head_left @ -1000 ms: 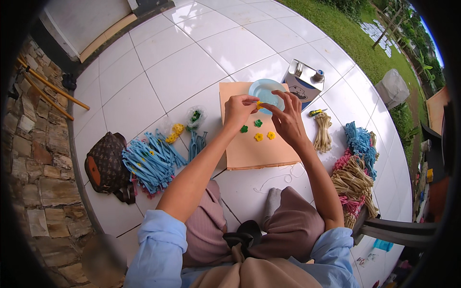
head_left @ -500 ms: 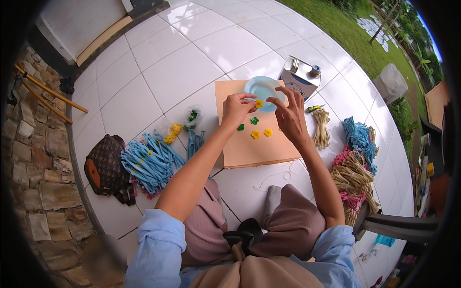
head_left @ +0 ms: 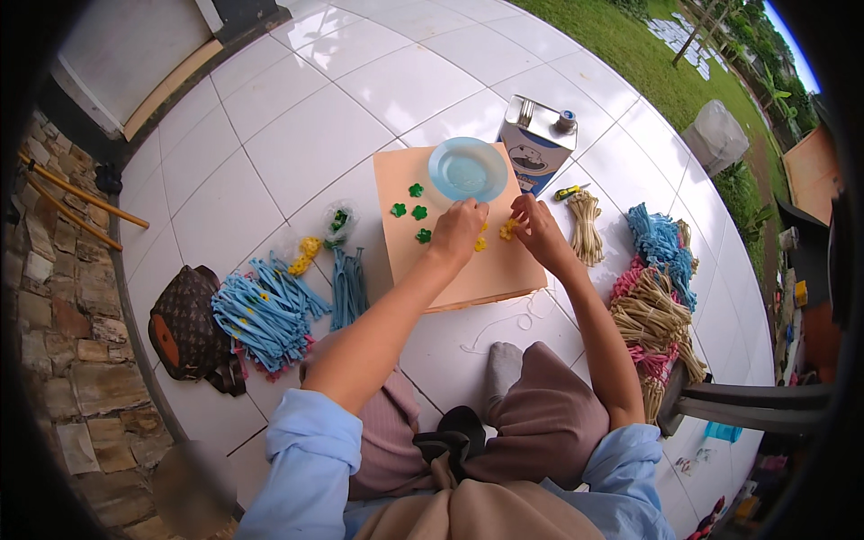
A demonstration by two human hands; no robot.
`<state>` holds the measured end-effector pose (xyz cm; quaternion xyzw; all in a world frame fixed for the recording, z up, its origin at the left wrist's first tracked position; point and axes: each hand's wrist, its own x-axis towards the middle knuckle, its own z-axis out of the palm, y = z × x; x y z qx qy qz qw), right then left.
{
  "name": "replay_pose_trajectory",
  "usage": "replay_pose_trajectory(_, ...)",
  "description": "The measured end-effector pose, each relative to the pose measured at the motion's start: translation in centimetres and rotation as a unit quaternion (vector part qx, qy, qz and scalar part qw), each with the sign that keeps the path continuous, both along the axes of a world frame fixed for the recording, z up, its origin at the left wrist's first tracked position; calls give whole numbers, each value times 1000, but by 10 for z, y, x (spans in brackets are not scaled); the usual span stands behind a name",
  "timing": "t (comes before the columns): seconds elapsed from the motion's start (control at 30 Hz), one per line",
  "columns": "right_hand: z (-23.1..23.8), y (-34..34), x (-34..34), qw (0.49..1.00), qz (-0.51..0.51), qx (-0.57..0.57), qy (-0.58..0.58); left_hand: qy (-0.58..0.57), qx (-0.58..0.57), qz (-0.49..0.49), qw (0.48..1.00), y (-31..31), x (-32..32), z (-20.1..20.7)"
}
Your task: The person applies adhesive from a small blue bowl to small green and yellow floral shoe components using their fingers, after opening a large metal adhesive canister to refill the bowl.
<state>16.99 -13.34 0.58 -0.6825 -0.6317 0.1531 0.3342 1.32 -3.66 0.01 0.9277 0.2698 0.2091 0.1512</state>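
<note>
A light-brown cardboard sheet (head_left: 405,270) lies on the tiled floor before me, with a pale blue bowl (head_left: 468,169) at its far side. My left hand (head_left: 459,234) is low over the cardboard, closed, its fingertips mostly hidden; what they hold, if anything, I cannot make out. Beside those fingers lies a small yellow flower (head_left: 480,244). My right hand (head_left: 542,238) has its fingertips pinched at another yellow flower (head_left: 508,230) near the cardboard's right side. Left of my left hand lie several shiny green flowers (head_left: 419,212).
Blue strip bundles (head_left: 261,310) and a brown patterned bag (head_left: 189,319) lie at left. Small plastic bags hold yellow flowers (head_left: 304,256) and green ones. A metal can (head_left: 537,144) stands behind; a yellow-green cutter (head_left: 570,192), beige bundle (head_left: 586,229) and piled bundles (head_left: 661,315) are at right.
Both hands have come down from near the bowl to the yellow flowers. The yellow flower held up in my left hand no longer shows there. More green flowers are visible.
</note>
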Motion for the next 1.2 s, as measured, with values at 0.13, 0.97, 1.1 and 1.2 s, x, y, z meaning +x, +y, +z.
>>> replay_pose_trajectory(0.13, 7, 2, -4, 1000, -12, -2, -2, 53, 24, -1, 998, -3, 2, 1)
replay_pose_trajectory(0.97, -1, 56, -28, 946, -92, 78, -302, -292, -431, 173, 836, 53, -39, 28)
replay_pose_trajectory(1.1, -1, 54, -29, 943, -83, 69, -315, -279, -420, 169, 847, 52, -39, 30)
replay_pose_trajectory(1.2, 5, 53, -29, 943, -76, 75, -315, -282, -427, 163, 844, 52, -38, 30)
